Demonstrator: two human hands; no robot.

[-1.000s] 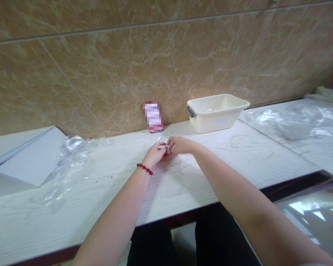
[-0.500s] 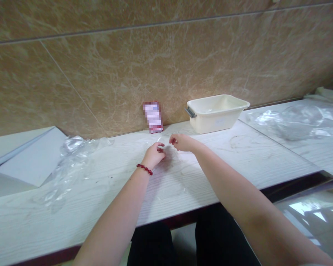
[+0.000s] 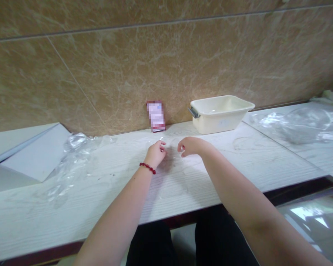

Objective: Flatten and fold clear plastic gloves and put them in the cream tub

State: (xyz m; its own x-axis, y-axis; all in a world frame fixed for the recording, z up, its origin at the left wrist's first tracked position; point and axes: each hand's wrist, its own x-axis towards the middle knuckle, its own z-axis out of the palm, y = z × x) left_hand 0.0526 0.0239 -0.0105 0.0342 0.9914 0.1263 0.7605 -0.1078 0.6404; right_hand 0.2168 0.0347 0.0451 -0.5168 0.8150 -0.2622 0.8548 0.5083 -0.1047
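Faint clear plastic film [image 3: 171, 149], hard to make out against the pale tabletop, lies under and between my hands. My left hand [image 3: 156, 153], with a red bead bracelet [image 3: 147, 168] at the wrist, has its fingers bent round an edge of the film. To the right, my right hand [image 3: 191, 146] arches down, thumb and fingers pinched on the film. The film's full outline is too transparent to follow. Beyond my hands a phone-like item [image 3: 156, 116], its face blurred out, leans upright against the wall.
A cream plastic tub [image 3: 219, 122] with a grey handle stands at the back right. Crumpled clear plastic [image 3: 74, 159] lies left beside a white folded box or board [image 3: 39, 157]. More clear plastic [image 3: 302, 123] lies far right. The white wood-grain table [image 3: 122, 199] meets a brown marbled wall [image 3: 113, 74].
My right hand has moved right, widening the gap from my left hand, which stays nearly in place. The view has shifted slightly.
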